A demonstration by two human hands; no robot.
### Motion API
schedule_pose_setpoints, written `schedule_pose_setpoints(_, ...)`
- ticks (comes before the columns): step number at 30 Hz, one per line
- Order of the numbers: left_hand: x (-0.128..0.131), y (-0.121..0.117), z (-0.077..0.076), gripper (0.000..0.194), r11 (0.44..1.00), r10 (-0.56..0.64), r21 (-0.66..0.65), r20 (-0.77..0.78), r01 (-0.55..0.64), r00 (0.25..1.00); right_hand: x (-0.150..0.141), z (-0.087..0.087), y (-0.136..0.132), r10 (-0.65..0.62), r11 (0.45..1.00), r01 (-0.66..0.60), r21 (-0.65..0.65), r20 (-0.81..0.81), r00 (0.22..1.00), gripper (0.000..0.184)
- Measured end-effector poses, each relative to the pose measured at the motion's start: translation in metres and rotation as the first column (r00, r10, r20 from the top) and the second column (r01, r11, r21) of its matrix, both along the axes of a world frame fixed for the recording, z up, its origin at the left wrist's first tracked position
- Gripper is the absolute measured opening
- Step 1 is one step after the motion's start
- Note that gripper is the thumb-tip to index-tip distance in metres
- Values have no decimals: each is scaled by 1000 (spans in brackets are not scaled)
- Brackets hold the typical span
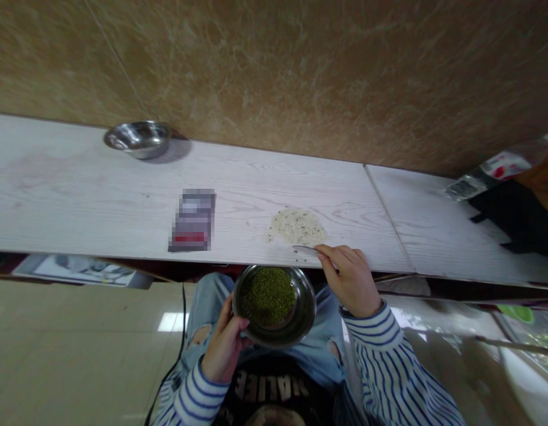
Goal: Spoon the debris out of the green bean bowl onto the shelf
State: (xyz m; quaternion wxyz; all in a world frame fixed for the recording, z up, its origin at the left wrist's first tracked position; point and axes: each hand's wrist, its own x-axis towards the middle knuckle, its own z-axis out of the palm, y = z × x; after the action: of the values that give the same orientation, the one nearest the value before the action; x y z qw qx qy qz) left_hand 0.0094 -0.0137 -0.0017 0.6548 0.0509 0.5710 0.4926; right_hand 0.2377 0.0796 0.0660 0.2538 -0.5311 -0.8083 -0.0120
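My left hand grips the rim of a steel bowl holding green mung beans, just below the table's front edge and over my lap. My right hand is closed on a small flat blade-like tool, whose tip rests on the white wooden table at the near edge of a pile of pale grains with a few dark specks.
An empty steel bowl stands at the back left by the brown wall. A dark flat packet lies left of the grain pile. Bags and dark items sit at the far right.
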Motion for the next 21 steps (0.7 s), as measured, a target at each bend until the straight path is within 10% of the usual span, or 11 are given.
schedule_pose_setpoints(21,5,2,7,74,999,-42,1,-29,42,999,5,-6,-7,23,999,-24,-35,-28,999,18)
